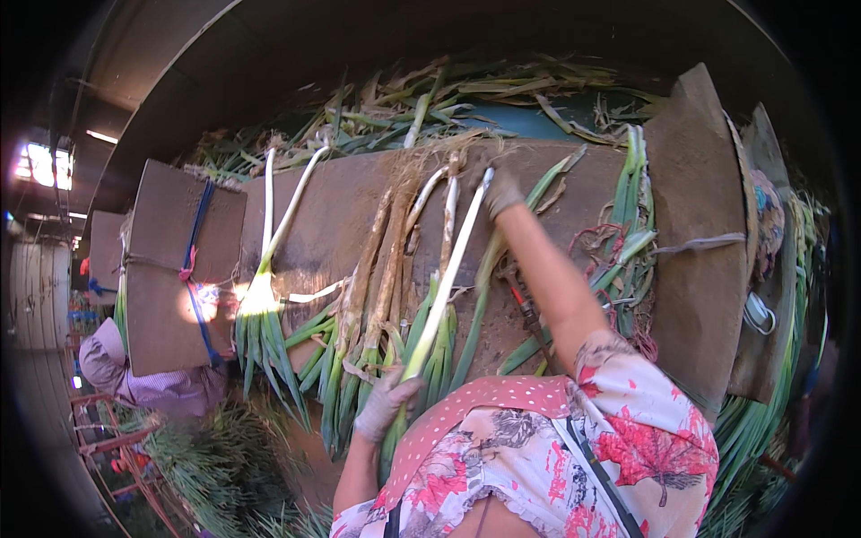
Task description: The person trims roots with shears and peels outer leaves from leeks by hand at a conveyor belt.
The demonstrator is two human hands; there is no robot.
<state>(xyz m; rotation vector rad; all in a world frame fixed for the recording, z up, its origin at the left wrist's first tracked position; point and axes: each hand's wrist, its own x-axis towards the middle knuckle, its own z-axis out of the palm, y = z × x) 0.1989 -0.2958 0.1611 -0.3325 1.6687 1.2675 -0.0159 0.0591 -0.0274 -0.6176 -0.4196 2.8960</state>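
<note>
My left hand (388, 405), in a pale glove, grips a long green onion (447, 288) where its white shank turns to green leaf. The onion slants up across the brown board (538, 161), its clean white root end at the top. Close to that end is my gloved right hand (500, 189), blurred; its fingers are hidden or unclear. Left of the held onion lie several onions with brown, soil-stained outer skins (380, 269), roots towards the board's far edge. Farther left, two onions with bare white shanks (274, 245) lie with green leaves hanging over the near edge.
Peeled leaves and trimmings (377, 111) are heaped beyond the board. Upright brown panels (699, 235) stand at right, another panel (161, 269) at left. A red-marked tool (525, 302) lies under my right arm near tangled red string (599, 242). Another person (158, 376) is at left.
</note>
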